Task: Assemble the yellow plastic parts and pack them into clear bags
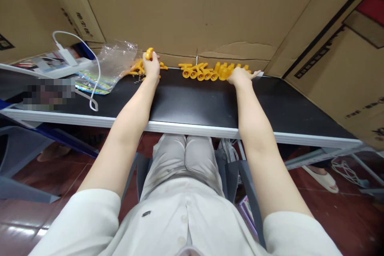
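At counter [192,100] back edge: holding yellow piece [149,53] in left grip [151,67]; seemingly steadying row [207,73] with wide, flat right grip [240,77].

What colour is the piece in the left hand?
Orange-yellow piece, clearest in the head view.

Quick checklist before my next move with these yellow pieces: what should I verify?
1. Grip: the left hand is closed on one yellow piece, lifted above the rest: ok.
2. The right hand lies flat, fingers spread, at the right end of the row of yellow pieces: ok.
3. The white cable lies apart from both hands: ok.
4. The plastic bag is clear of the left pile: cannot tell.
5. The row sits back from the near table edge: ok.
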A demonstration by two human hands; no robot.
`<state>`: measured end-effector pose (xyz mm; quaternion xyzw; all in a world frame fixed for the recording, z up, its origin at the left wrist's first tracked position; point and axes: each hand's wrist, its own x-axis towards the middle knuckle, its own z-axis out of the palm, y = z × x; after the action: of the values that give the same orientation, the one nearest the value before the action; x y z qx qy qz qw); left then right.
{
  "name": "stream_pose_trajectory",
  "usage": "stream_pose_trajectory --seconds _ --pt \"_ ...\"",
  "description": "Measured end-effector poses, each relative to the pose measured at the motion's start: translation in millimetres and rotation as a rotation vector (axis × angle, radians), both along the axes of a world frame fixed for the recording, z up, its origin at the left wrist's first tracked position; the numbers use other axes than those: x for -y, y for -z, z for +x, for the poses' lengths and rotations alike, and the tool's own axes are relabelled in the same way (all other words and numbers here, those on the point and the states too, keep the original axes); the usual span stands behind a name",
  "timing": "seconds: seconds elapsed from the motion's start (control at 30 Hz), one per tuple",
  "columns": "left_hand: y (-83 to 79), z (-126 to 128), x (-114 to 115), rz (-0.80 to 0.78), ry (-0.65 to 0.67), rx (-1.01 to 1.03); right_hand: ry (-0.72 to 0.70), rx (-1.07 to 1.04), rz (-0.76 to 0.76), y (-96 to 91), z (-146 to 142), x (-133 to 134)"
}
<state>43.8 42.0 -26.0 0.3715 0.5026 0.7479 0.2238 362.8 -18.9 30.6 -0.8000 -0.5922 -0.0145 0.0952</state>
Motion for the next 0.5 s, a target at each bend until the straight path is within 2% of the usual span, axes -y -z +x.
stream_pose_trajectory --seconds 0.27,0.5 --pt "-1.0 9.7 0.8 -0.061 0.041 0.086 -0.101 -0.152 0.22 10.5 15.6 -21.7" --pt "4.3 5.3 -4.0 -0.033 0.038 0.009 -0.126 -0.2 0.249 16.9 15.4 -26.6"
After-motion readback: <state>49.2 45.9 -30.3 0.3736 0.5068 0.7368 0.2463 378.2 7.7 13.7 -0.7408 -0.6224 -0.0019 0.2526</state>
